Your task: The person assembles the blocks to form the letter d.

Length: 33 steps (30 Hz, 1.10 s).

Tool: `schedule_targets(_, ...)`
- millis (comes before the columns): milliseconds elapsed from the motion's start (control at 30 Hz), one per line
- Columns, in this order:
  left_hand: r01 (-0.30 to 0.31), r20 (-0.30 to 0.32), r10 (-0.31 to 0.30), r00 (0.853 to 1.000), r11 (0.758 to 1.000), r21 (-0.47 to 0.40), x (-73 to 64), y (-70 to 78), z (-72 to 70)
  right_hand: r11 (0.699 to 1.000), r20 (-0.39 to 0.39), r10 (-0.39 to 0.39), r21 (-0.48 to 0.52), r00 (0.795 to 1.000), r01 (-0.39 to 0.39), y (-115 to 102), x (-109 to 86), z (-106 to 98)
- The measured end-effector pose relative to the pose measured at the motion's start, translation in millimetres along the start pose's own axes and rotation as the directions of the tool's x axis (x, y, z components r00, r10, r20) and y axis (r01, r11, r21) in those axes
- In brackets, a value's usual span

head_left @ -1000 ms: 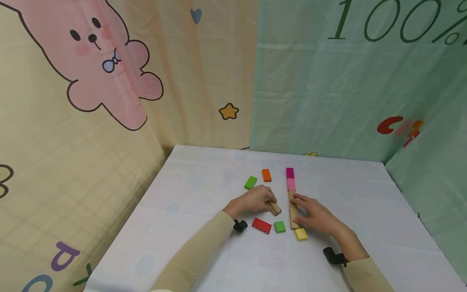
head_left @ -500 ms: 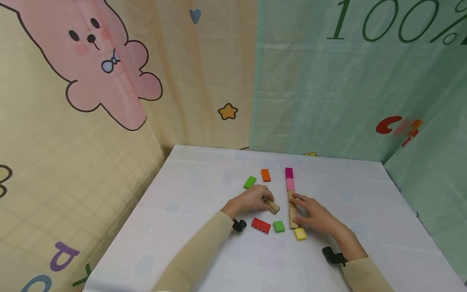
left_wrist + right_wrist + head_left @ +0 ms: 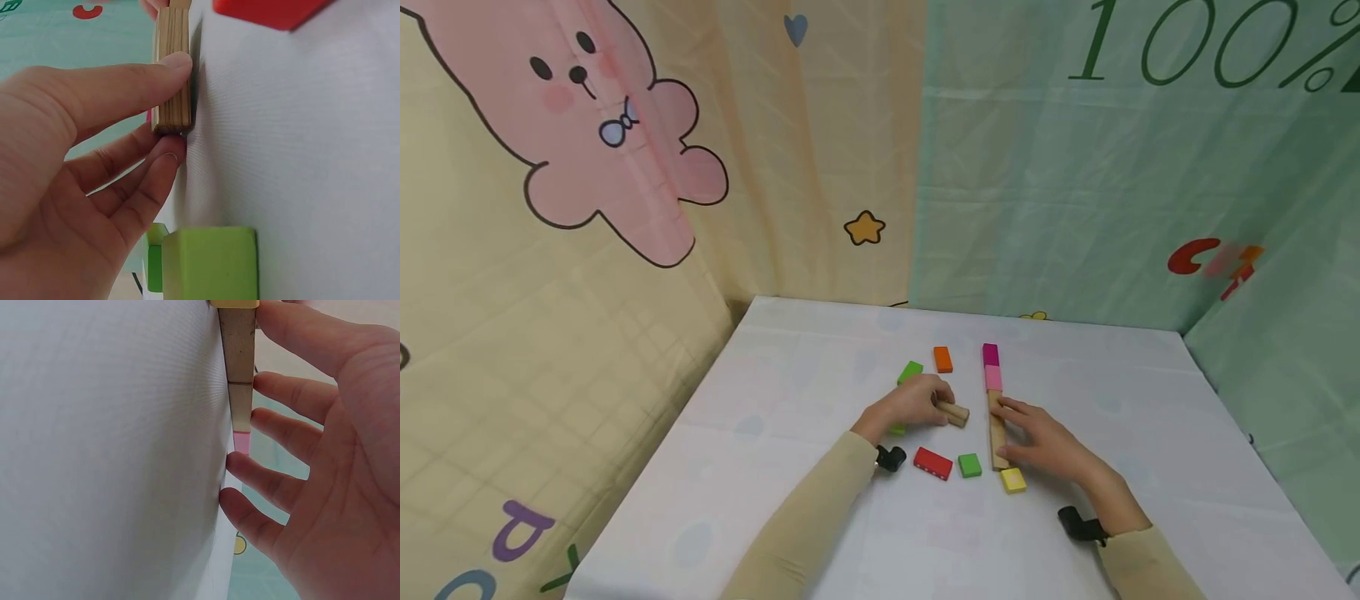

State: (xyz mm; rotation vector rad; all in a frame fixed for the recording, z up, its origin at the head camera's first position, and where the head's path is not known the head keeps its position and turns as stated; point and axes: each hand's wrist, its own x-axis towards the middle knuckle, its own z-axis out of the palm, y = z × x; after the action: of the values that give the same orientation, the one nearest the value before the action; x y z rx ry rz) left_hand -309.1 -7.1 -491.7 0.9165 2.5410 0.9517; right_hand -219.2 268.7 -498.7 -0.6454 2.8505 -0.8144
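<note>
Thumb and fingers of the left hand (image 3: 913,398) pinch a wooden block (image 3: 957,414), thumb on one side and fingertips at its end; whether it touches the table (image 3: 985,550) I cannot tell. Just to the right lies a straight row: two wooden blocks (image 3: 997,442) end to end, then a pink block (image 3: 993,378) and a magenta block (image 3: 991,354) at the far end. Along the right side of this row, the right hand (image 3: 1047,439) lies with its fingers spread, some fingertips touching the wood. Its thumb is beside a yellow block (image 3: 1013,481), which sits at the near end of the row, a little to the right of its line.

Left of the yellow block lie a green block (image 3: 969,465) and, farther left, a red block (image 3: 933,463). Beyond the left hand are a light green block (image 3: 910,372), partly hidden by it, and an orange block (image 3: 943,359). Another light green piece (image 3: 897,430) shows beneath the left hand. Behind the table hangs printed cloth (image 3: 1045,192) with a pink bear (image 3: 647,200).
</note>
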Motion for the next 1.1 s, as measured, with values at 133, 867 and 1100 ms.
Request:
schedule_targets(133,0.034,-0.013,-0.034,0.999,0.999,-0.034,2.0,-0.8,-0.2,1.000,0.001,0.000,-0.005,1.000,0.000,-1,0.1,0)
schedule_targets(867,0.133,-0.168,-0.122,0.978,0.990,0.051,23.3,8.0,2.3,0.999,-0.019,-0.027,-0.025,0.999,0.027,-4,-0.3,-1)
schedule_targets(1100,0.191,-0.229,-0.157,0.961,0.972,0.134,30.7,15.1,4.2,0.999,-0.024,-0.034,-0.012,0.999,0.033,0,-0.1,2)
